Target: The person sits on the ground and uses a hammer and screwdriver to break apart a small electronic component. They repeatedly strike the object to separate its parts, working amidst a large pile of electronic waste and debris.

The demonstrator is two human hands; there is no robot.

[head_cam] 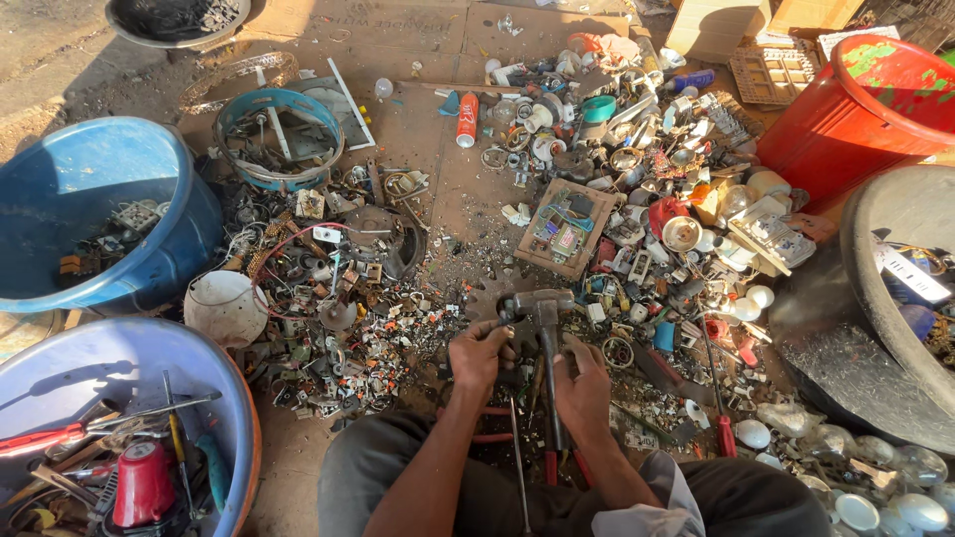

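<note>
Amid scrap: one hammer point(542, 328) gripped by right hand point(582, 388); left hand point(480, 353) pinching small part; two blue tubs point(99, 179).

Two hands work at the middle of the ground: the left hand point(480, 350) and the right hand point(582, 383). One hammer point(542, 313) stands between them, its head just above the fingers. Two blue tubs sit to the left of the left hand, the upper blue tub point(174, 164) and the lower pale blue tub point(234, 398). One red bucket point(846, 119) stands far up and right of the right hand. One red spray can point(467, 120) lies well above the left hand. One wooden-framed circuit board point(569, 229) lies just above the hammer. The small scrap pieces around both hands are too many to count.
</note>
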